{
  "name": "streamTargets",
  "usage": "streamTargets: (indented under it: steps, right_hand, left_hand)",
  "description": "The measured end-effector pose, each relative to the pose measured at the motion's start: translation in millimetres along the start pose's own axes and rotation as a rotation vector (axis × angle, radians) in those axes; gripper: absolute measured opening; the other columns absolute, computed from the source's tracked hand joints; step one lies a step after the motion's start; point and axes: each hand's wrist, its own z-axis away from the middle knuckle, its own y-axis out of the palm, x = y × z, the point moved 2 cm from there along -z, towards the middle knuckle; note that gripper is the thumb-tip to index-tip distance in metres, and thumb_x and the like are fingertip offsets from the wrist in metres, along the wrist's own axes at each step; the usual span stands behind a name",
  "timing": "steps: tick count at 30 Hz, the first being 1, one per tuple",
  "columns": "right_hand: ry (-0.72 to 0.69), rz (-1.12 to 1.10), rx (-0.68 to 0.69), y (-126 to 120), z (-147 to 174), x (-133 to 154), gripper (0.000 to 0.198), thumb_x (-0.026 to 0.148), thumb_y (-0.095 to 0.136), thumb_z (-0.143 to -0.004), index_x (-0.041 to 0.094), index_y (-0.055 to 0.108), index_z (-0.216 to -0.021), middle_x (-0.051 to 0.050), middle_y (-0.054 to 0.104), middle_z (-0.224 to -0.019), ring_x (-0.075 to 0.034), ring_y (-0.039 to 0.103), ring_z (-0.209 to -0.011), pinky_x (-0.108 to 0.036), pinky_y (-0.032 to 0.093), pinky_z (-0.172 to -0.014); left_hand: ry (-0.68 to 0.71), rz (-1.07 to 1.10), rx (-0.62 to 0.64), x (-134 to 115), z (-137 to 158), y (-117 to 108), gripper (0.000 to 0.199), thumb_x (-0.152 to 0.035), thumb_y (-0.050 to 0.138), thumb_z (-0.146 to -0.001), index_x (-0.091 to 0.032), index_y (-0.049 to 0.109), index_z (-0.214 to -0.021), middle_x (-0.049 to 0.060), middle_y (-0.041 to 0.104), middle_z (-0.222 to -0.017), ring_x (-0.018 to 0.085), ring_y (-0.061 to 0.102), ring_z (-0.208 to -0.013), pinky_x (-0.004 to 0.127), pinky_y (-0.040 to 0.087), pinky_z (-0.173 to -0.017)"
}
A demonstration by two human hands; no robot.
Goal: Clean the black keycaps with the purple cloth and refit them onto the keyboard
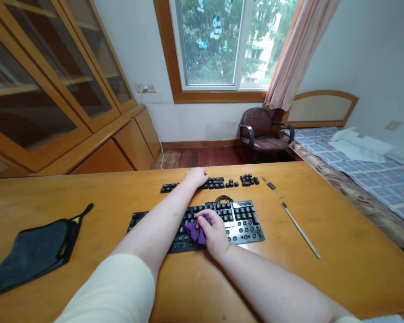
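A black keyboard [249,229] lies on the wooden table, with some keys in place and bare key posts showing at its lower right. My right hand [215,233] grips a bunched purple cloth [197,229] just over the keyboard's middle. Behind the keyboard, loose black keycaps [217,180] are laid out in rows. Stretched across the keyboard, my left arm ends at those rows, where my left hand [195,177] rests with its fingers curled down; what is between the fingertips is hidden. A coiled black cable [224,198] sits at the keyboard's back edge.
To the right lie a thin stick-like brush [301,231] and a wire keycap puller [271,185]. A dark grey cloth pouch [42,246] is on the left of the table [104,197]. Beyond the table stand a chair [261,130], a bed [366,152] and a cabinet [121,143].
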Motion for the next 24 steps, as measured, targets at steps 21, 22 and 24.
streamTargets:
  steps: [21,22,24]
  right_hand:
    - [-0.035,0.062,-0.008,0,-1,-1,0.016,0.032,0.056,-0.08,0.018,0.063,-0.083,0.0,0.058,-0.061,-0.015,0.055,-0.061,-0.028,0.045,-0.061]
    - [-0.037,0.064,-0.006,0,-1,-1,0.017,0.033,0.056,-0.08,0.018,0.063,-0.083,0.0,0.058,-0.062,-0.015,0.055,-0.061,-0.028,0.045,-0.061]
    - [-0.038,0.068,0.0,0,-1,-1,0.017,0.033,0.056,-0.08,0.017,0.063,-0.084,0.0,0.058,-0.062,-0.015,0.055,-0.061,-0.028,0.045,-0.062]
  left_hand:
    - [-0.037,0.062,0.009,-3,-16,4,0.01,-0.029,0.067,-0.066,-0.02,0.07,-0.069,0.007,0.07,-0.082,0.022,0.064,-0.086,0.03,0.047,-0.078]
    - [-0.039,0.074,-0.015,-2,-15,0,0.01,-0.028,0.066,-0.066,-0.019,0.07,-0.068,0.008,0.07,-0.082,0.022,0.064,-0.086,0.029,0.047,-0.078]
    - [-0.037,0.108,-0.079,0,-10,-11,0.012,-0.028,0.064,-0.068,-0.017,0.069,-0.071,0.009,0.07,-0.083,0.022,0.063,-0.086,0.028,0.047,-0.078]
